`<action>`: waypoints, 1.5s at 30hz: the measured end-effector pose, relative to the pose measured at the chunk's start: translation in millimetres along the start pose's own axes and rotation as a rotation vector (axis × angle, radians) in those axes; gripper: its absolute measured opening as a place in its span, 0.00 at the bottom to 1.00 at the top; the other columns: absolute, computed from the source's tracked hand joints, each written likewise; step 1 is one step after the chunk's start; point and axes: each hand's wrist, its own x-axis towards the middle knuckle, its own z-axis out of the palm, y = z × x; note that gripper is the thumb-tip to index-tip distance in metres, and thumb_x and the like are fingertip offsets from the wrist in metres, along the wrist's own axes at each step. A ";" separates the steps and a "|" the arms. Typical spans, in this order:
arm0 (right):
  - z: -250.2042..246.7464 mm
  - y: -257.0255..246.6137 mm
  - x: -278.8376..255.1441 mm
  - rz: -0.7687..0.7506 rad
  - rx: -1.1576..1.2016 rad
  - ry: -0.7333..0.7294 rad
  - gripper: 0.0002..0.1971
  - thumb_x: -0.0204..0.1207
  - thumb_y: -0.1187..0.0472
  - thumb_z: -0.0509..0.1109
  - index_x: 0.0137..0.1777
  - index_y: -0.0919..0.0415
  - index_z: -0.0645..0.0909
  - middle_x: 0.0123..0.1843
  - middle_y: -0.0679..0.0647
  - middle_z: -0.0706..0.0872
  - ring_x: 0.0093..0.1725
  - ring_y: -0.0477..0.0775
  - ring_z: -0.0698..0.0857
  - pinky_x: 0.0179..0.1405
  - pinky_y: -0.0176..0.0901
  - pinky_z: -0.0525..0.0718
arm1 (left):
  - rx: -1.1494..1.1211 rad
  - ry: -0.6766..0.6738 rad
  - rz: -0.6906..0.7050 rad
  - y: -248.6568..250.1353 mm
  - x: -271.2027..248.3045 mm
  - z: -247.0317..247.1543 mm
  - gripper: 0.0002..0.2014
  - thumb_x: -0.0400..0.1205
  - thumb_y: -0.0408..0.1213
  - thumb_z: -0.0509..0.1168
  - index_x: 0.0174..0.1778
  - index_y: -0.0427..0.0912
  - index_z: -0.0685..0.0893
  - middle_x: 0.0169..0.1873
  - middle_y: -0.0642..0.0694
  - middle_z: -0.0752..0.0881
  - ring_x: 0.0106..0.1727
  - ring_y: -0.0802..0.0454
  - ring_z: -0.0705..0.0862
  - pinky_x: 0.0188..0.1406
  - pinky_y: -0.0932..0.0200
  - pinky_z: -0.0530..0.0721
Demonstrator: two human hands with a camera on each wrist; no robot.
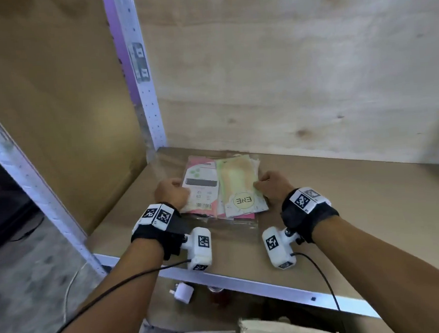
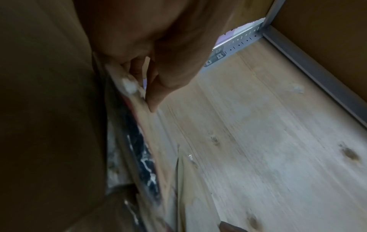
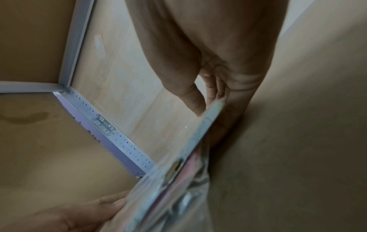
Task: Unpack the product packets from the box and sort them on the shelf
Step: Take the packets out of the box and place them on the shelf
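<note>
A stack of flat product packets (image 1: 222, 189) in clear plastic lies on the shelf board (image 1: 345, 204) near its back left corner. A pale green packet marked "ENE" (image 1: 242, 190) is on top, beside a white and pink one with a barcode (image 1: 202, 191). My left hand (image 1: 173, 191) grips the stack's left edge, and my right hand (image 1: 269, 185) grips its right edge. In the left wrist view, thumb and fingers (image 2: 157, 94) pinch the packet edge (image 2: 147, 164). The right wrist view shows the right thumb (image 3: 190, 97) on the packet edge (image 3: 206, 122).
A perforated metal upright (image 1: 143, 93) stands at the back left corner, against a plywood back wall (image 1: 297, 70). A cardboard panel (image 1: 61, 112) closes the left side. A metal front rail (image 1: 247, 284) edges the shelf. Below it lie a white plug (image 1: 183, 292) and cables.
</note>
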 end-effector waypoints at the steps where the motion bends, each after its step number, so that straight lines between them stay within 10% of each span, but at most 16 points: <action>1: 0.0 -1.1 0.6 0.014 0.020 0.006 0.14 0.79 0.66 0.67 0.32 0.57 0.70 0.43 0.62 0.82 0.45 0.60 0.83 0.46 0.50 0.82 | 0.033 0.017 0.012 3.0 1.4 -1.9 0.14 0.78 0.29 0.71 0.59 0.40 0.90 0.58 0.39 0.91 0.59 0.39 0.88 0.63 0.50 0.85; 5: 8.8 -11.2 9.1 0.055 0.102 0.037 0.04 0.79 0.64 0.68 0.49 0.59 0.74 0.58 0.65 0.87 0.60 0.66 0.86 0.63 0.62 0.85 | 0.069 0.071 -0.001 4.0 16.4 -16.0 0.15 0.78 0.30 0.70 0.61 0.42 0.90 0.61 0.41 0.90 0.62 0.39 0.87 0.62 0.57 0.82; 12: 22.3 -31.2 32.6 0.042 0.015 0.011 0.06 0.80 0.62 0.67 0.53 0.59 0.74 0.48 0.57 0.84 0.47 0.58 0.82 0.41 0.45 0.76 | -0.034 0.119 -0.055 -5.5 53.8 -36.3 0.16 0.78 0.23 0.66 0.61 0.32 0.88 0.61 0.34 0.88 0.60 0.34 0.87 0.66 0.44 0.83; 16: 26.9 -41.2 31.6 0.001 -0.013 -0.038 0.07 0.80 0.65 0.65 0.39 0.63 0.77 0.43 0.59 0.83 0.44 0.58 0.82 0.34 0.39 0.77 | 0.082 0.020 0.062 -0.8 50.0 -30.9 0.15 0.79 0.22 0.64 0.60 0.32 0.88 0.60 0.33 0.88 0.61 0.34 0.86 0.66 0.44 0.83; 20: 23.3 -49.2 17.9 0.006 -0.018 -0.111 0.08 0.80 0.65 0.66 0.46 0.71 0.81 0.54 0.70 0.89 0.55 0.68 0.89 0.58 0.59 0.88 | 0.306 -0.078 0.131 15.1 36.5 -34.5 0.13 0.82 0.29 0.64 0.61 0.31 0.86 0.61 0.30 0.86 0.62 0.31 0.84 0.66 0.42 0.82; 23: 7.5 -46.5 -3.4 -0.004 -0.054 -0.132 0.15 0.81 0.64 0.65 0.59 0.77 0.83 0.59 0.70 0.88 0.56 0.67 0.88 0.56 0.52 0.86 | 0.428 -0.104 0.142 26.9 18.5 -41.6 0.19 0.84 0.39 0.65 0.68 0.34 0.82 0.66 0.31 0.84 0.66 0.32 0.82 0.70 0.41 0.78; 27: -17.2 -34.0 -48.4 -0.023 0.065 -0.233 0.11 0.83 0.66 0.63 0.59 0.70 0.82 0.42 0.61 0.87 0.39 0.58 0.86 0.41 0.47 0.85 | 0.444 -0.066 0.218 36.5 -22.2 -51.7 0.26 0.83 0.43 0.66 0.78 0.41 0.75 0.70 0.40 0.83 0.71 0.36 0.79 0.73 0.44 0.76; 32: -43.2 -8.0 -129.0 -0.081 0.164 -0.211 0.06 0.85 0.67 0.63 0.51 0.65 0.82 0.37 0.59 0.86 0.31 0.54 0.84 0.29 0.41 0.84 | 0.099 -0.078 0.364 47.2 -107.4 -51.8 0.07 0.81 0.33 0.69 0.52 0.41 0.91 0.60 0.45 0.89 0.62 0.44 0.86 0.69 0.52 0.80; 39: -77.2 70.3 -262.1 -0.156 0.032 -0.223 0.06 0.82 0.64 0.68 0.44 0.64 0.82 0.37 0.62 0.89 0.32 0.57 0.87 0.35 0.47 0.87 | -0.118 -0.204 0.453 25.7 -235.2 -48.1 0.05 0.80 0.37 0.72 0.41 0.52 0.89 0.46 0.52 0.90 0.45 0.64 0.85 0.47 0.75 0.78; 45: -68.2 142.7 -340.2 -0.111 -0.145 -0.309 0.06 0.82 0.66 0.67 0.49 0.67 0.86 0.38 0.58 0.89 0.34 0.54 0.87 0.38 0.45 0.87 | 0.021 -0.438 0.339 -34.4 -330.8 6.6 0.06 0.80 0.43 0.72 0.42 0.46 0.91 0.44 0.46 0.92 0.52 0.45 0.89 0.61 0.50 0.83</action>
